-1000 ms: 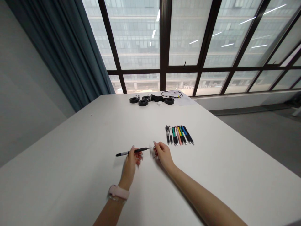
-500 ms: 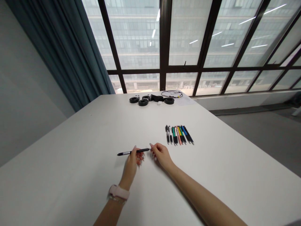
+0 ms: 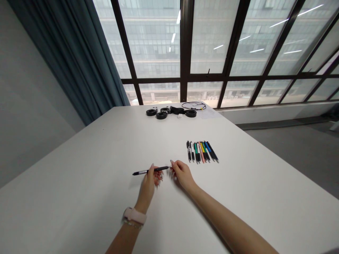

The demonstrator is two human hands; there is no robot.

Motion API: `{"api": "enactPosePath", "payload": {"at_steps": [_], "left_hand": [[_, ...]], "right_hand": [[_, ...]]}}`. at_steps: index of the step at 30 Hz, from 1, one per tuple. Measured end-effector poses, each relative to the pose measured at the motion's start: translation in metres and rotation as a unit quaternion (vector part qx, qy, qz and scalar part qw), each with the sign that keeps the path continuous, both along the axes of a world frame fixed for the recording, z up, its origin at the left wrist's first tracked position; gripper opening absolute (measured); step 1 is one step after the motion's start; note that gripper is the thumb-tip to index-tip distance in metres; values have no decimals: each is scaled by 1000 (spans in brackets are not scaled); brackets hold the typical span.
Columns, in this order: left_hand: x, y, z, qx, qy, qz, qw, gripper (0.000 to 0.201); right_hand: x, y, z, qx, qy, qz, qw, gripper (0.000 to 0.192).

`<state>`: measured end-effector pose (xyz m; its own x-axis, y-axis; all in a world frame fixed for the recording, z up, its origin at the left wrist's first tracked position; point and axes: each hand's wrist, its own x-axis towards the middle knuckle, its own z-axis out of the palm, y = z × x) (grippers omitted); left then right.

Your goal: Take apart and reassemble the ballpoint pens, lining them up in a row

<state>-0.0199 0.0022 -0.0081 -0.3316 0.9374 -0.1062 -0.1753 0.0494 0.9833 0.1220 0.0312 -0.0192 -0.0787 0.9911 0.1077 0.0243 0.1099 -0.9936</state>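
Left hand (image 3: 148, 185): grip pinched on a black pen (image 3: 150, 170), fingers wrapped around the barrel near its middle, the pen held level just above the tabletop (image 3: 79, 183), its far end pointing left.

Right hand (image 3: 182, 173): fingertips pressed together on a small piece at the pen's right end; the piece is too small to identify, and whether it touches the pen cannot be told.

Handling note, as a judgement: the work at the pen's tip looks fine-scaled, so the left hand would do well to keep the barrel steady and level while the right keeps its small part in line with the barrel's axis and avoids sideways force.

Row of pens (image 3: 202, 152): several, in black, white, green, pink, yellow and blue, lying side by side to the right of the hands, well apart from them.

Black rings (image 3: 161, 114) and a coiled cable (image 3: 194, 105): at the far edge of the tabletop, by the window.

Pink wristband (image 3: 134, 215): on the left wrist.
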Motion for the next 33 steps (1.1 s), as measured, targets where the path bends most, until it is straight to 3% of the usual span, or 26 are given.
{"api": "enactPosePath", "payload": {"at_steps": [12,33], "left_hand": [[-1,1,-4,1,3,-1,1000,51],[-2,4,-3,-11,26,-1,1000,55]], "right_hand": [[1,0,2,-2,-7,-36,999,43],[-1,-1,1,-3,27,66,997,34]]}}
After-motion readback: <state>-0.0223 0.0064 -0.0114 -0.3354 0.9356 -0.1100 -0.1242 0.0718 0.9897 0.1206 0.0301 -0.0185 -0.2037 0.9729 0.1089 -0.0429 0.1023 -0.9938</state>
